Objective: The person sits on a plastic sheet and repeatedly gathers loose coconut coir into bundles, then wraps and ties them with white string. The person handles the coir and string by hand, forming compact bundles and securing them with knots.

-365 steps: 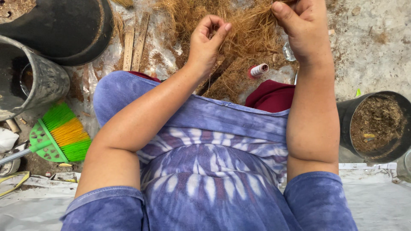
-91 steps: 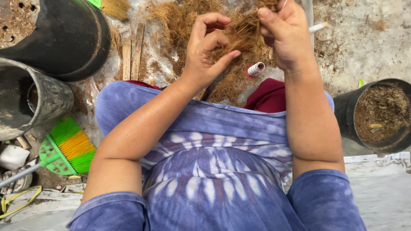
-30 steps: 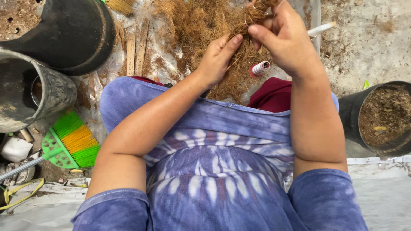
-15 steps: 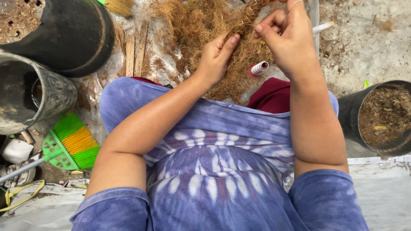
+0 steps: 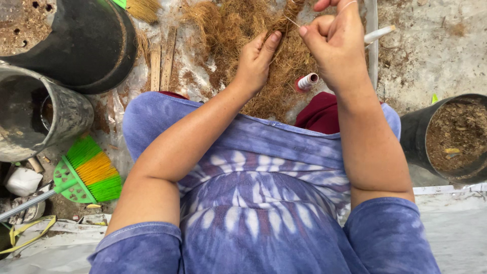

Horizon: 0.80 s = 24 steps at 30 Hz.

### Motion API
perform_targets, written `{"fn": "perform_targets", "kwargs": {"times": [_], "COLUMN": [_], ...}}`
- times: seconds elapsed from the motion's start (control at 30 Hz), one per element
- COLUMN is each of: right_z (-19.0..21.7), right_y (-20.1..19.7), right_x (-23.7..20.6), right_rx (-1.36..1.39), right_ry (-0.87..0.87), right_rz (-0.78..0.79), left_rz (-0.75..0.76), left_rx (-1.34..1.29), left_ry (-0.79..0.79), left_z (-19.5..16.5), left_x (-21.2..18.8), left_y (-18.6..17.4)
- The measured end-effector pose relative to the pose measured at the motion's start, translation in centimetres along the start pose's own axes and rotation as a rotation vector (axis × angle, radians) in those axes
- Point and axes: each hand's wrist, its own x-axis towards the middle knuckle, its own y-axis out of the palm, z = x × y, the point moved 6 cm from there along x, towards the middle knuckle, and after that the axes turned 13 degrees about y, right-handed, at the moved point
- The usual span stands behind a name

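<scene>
A heap of brown coconut fibre [image 5: 233, 35] lies on the ground in front of me. My left hand [image 5: 255, 63] rests on it and grips a twisted rope of the fibre [image 5: 286, 18] that runs up out of the frame. My right hand [image 5: 337, 45] is raised beside it and pinches a thin white thread [image 5: 293, 22] stretched to the rope. A small spool of white thread [image 5: 307, 81] with a red core lies on the fibre between my hands.
A big black pot [image 5: 76, 45] lies at the top left with a grey metal bucket [image 5: 45, 119] below it. A green and yellow hand broom [image 5: 86, 175] lies at the left. Another black pot of soil [image 5: 451, 137] stands at the right. Wooden sticks [image 5: 161, 58] lie beside the fibre.
My right hand has lifted a little and drawn the white thread taut away from the fibre rope. My left hand has stayed on the fibre with its fingers straighter.
</scene>
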Motion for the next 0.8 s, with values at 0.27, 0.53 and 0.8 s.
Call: {"fn": "perform_targets", "kwargs": {"times": [0.27,0.53,0.8], "right_z": [1.4,2.0,1.9], "right_y": [0.1,1.6,2.2], "right_x": [0.8,-0.3,-0.9], "right_rx": [0.170,0.141,0.280], "right_ry": [0.226,0.273,0.240], "right_rz": [0.381,0.606,0.613], "left_rz": [0.273,0.747,0.661], "left_rx": [-0.584,-1.099,-0.761], "left_ry": [-0.367,-0.555,-0.476], "left_z": [-1.2,-4.8,-3.7], "left_x": [-1.0,-3.3,-2.6], "left_y": [1.7,3.5,3.6]}}
